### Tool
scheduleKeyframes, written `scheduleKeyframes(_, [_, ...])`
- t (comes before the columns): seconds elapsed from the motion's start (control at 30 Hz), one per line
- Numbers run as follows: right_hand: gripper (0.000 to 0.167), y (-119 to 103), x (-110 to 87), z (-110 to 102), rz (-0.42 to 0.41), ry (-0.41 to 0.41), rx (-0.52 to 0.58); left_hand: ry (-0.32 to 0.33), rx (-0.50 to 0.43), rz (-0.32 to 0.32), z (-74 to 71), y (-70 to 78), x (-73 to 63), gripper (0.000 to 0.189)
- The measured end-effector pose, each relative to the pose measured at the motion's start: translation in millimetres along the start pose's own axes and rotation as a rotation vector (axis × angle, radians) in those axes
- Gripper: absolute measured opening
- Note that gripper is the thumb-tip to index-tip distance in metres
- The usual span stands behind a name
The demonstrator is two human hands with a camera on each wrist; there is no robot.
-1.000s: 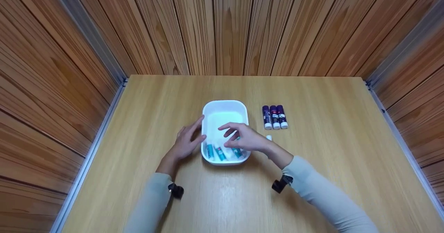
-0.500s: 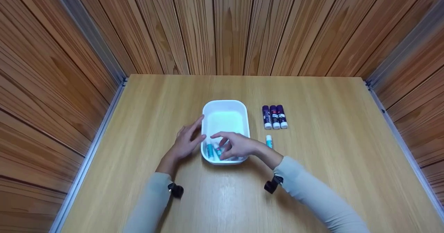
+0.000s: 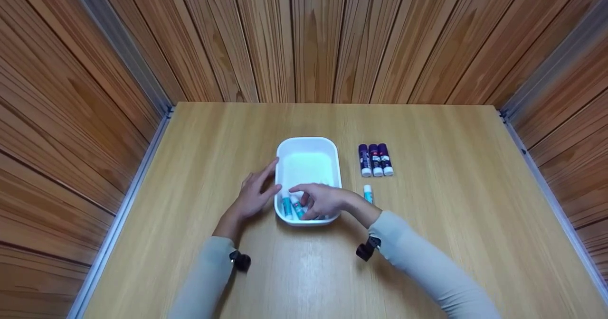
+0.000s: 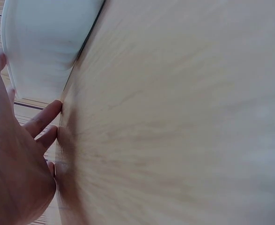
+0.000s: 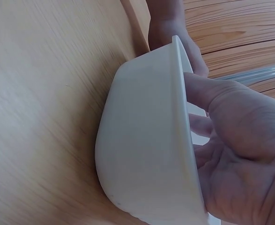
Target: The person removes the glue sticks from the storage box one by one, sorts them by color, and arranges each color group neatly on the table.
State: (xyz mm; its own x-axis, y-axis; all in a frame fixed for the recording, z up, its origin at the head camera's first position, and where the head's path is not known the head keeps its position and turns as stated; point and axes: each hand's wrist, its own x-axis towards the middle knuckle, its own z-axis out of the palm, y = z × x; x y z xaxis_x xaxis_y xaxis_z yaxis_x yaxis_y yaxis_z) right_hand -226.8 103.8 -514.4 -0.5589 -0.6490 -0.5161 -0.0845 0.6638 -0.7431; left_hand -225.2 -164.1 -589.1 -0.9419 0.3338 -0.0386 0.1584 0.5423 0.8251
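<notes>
teal tubes [image 3: 287, 207] lie in the white tray [image 3: 308, 164], two showing at its near left. from my post i see the right hand [image 3: 324, 200] dipped into the near right part, fingers bent; whether they pinch anything i cannot tell. the left hand [image 3: 256, 193] spreads loosely against the tray's left side, thumb at the rim, grasping nothing. a lone tube [image 3: 368, 192] lies on the table [image 3: 441, 205] just right of the tray, with three purple tubes [image 3: 375, 160] farther off. my worry is the right hand: drawn back low across that lone tube, it could set it rolling. a shove on the rim could slide the tray.
</notes>
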Motion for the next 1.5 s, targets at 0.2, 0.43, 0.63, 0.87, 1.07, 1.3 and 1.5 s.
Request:
scheduleKeyframes(0.2, [0.071, -0.9, 2.3, -0.9, 0.015, -0.009, -0.01, 0.003, 0.011, -0.012, 0.5, 0.7, -0.1, 0.078])
scheduleKeyframes(0.43, [0.061, -3.6, 1.8, -2.6, -0.007, -0.043, -0.002, 0.003, 0.022, -0.004, 0.5, -1.1, -0.4, 0.079])
scheduleKeyframes(0.63, [0.059, -5.5, 1.6, -2.5, -0.058, -0.09, -0.02, 0.012, 0.014, 0.003, 1.0, -1.4, -0.1, 0.078])
scheduleKeyframes(0.87, [0.062, -4.5, 1.5, -2.4, -0.129, -0.106, -0.039, 0.003, 0.011, -0.006, 1.0, -1.8, -0.6, 0.077])
scheduleKeyframes(1.07, [0.062, -3.8, 1.9, -1.3, -0.159, -0.092, -0.05, 0.006, 0.004, -0.015, 0.6, -0.9, -0.7, 0.078])
scheduleKeyframes(1.3, [0.062, -2.9, 0.0, -3.7, -0.131, -0.072, -0.035, 0.005, -0.003, -0.024, 1.1, -0.6, -0.4, 0.079])
scheduleKeyframes(1.5, [0.065, -9.9, -7.5, -16.2, -0.113, -0.026, -0.006, 0.001, 0.004, -0.032, 0.7, 0.3, -0.9, 0.081])
